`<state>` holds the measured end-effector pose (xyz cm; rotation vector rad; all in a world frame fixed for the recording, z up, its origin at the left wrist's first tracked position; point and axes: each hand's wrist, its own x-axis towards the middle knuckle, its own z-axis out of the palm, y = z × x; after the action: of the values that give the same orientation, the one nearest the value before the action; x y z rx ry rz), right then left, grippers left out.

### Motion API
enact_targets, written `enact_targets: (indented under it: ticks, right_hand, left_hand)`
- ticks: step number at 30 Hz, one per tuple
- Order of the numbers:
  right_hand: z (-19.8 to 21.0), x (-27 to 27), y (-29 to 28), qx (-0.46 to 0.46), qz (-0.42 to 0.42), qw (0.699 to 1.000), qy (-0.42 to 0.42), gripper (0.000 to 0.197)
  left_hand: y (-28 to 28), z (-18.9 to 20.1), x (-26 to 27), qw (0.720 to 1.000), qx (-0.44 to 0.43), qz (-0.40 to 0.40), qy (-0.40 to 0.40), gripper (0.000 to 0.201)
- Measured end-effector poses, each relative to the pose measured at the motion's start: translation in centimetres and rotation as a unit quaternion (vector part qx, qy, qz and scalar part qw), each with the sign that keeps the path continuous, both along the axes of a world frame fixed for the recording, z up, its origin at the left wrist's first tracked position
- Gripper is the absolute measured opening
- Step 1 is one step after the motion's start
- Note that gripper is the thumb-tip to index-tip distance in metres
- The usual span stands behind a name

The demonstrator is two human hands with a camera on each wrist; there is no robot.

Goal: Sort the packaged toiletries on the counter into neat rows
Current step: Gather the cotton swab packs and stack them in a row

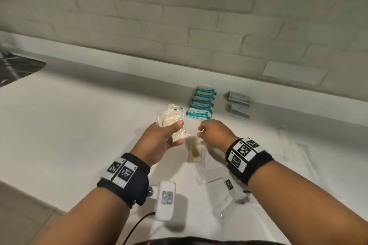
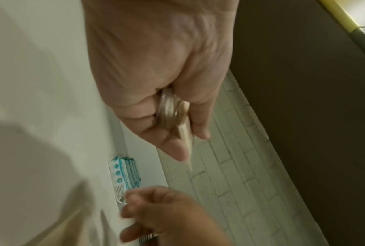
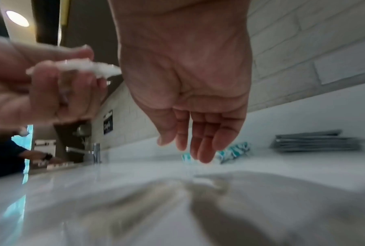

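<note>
My left hand (image 1: 177, 132) grips a small stack of clear packets with beige contents (image 1: 172, 121) above the white counter (image 1: 79, 125); the left wrist view shows the stack (image 2: 177, 116) edge-on between thumb and fingers. My right hand (image 1: 201, 131) hangs just to the right, its fingers (image 3: 198, 141) straight, pointing down and holding nothing. Under it a blurred beige packet (image 1: 196, 152) lies on the counter. Behind, by the wall, sit a row of teal-and-white packets (image 1: 202, 103) and two stacks of grey packets (image 1: 239, 103).
Several clear packets (image 1: 219, 183) lie close to my right wrist. A dark sink (image 1: 20, 69) is at the far left, with a tap (image 3: 96, 153) and another person's arm (image 3: 40, 156) near it. A tiled wall (image 1: 179, 26) backs the counter.
</note>
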<state>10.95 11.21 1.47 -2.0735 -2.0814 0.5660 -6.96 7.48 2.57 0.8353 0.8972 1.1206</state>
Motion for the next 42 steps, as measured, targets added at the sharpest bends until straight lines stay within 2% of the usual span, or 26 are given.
enact_targets:
  ticks: [2,4,5,7,10,12,14,16,18,20,22,27,29,32,35,37,38,40,42]
  right_hand:
    - [1.7,0.1,-0.3,0.012,-0.017,0.99,0.142,0.022]
    - [3.4,-0.2,-1.5,-0.015,-0.017,0.949,0.315,0.022]
    - [4.0,-0.3,-2.3,-0.032,-0.006,0.931,0.363,0.018]
    - [4.3,-0.2,-3.4,-0.039,0.007,0.916,0.399,0.011]
    - [4.0,0.3,-4.1,-0.019,-0.02,0.893,0.45,0.017]
    - [4.1,0.9,-4.5,0.013,-0.032,0.879,0.476,0.018]
    - [4.3,1.6,-4.5,0.079,-0.044,0.868,0.488,0.017]
    - [4.6,2.3,-4.3,0.158,-0.043,0.866,0.472,0.022]
    - [4.7,3.0,-4.2,0.221,-0.008,0.884,0.412,0.028]
    - [4.6,3.4,-4.5,0.258,0.043,0.914,0.311,0.024]
    - [4.4,3.4,-4.9,0.268,0.078,0.93,0.239,0.017]
    - [5.3,3.0,-5.0,0.189,-0.038,0.911,0.363,0.02]
    - [5.7,2.6,-4.7,0.141,-0.049,0.924,0.351,0.029]
    - [6.0,2.0,-4.1,0.106,-0.047,0.945,0.306,0.016]
    - [6.3,2.0,-3.7,0.087,-0.028,0.947,0.308,0.008]
    - [6.3,2.3,-3.2,0.077,-0.02,0.947,0.31,0.006]
    - [6.3,2.4,-2.7,0.082,-0.028,0.962,0.258,0.006]
    - [5.3,2.9,-1.5,0.091,-0.05,0.989,0.101,0.01]
    - [4.1,3.2,-0.4,0.054,-0.056,0.995,0.06,0.012]
  left_hand:
    - [0.3,-0.2,-0.1,1.0,0.01,-0.005,0.004,0.009]
    - [0.6,-0.2,0.5,1.0,0.024,-0.016,0.006,0.01]
    - [0.6,-0.1,1.0,0.999,0.029,-0.026,0.006,0.01]
    - [0.7,0.1,2.2,0.998,0.045,-0.051,-0.008,0.019]
    - [1.0,0.1,3.6,0.993,0.07,-0.09,-0.026,0.041]
    - [1.1,0.4,4.1,0.993,0.073,-0.092,0.001,0.042]
    - [1.2,0.7,4.4,0.997,0.041,-0.065,0.02,0.038]
    - [1.5,0.8,4.3,0.999,-0.022,-0.038,0.005,0.041]
    - [1.6,1.0,3.9,0.995,-0.068,-0.066,-0.01,0.036]
    - [1.4,1.0,3.8,0.992,-0.079,-0.099,-0.023,0.023]
    - [1.3,0.9,3.7,0.994,-0.048,-0.1,-0.018,0.021]
    - [1.3,1.1,3.3,0.995,0.061,-0.066,0.049,0.038]
    - [1.2,1.1,3.3,0.989,0.092,-0.06,0.103,0.045]
    - [1.3,0.6,3.1,0.979,0.11,-0.056,0.162,0.057]
    - [1.3,0.3,2.2,0.976,0.105,-0.063,0.178,0.059]
    - [1.3,0.0,1.6,0.977,0.103,-0.075,0.169,0.053]
    - [1.3,0.0,1.4,0.98,0.095,-0.075,0.156,0.048]
    - [1.3,-0.2,0.8,0.99,0.065,-0.056,0.113,0.035]
    - [1.3,-0.2,0.3,0.998,0.02,-0.037,0.044,0.019]
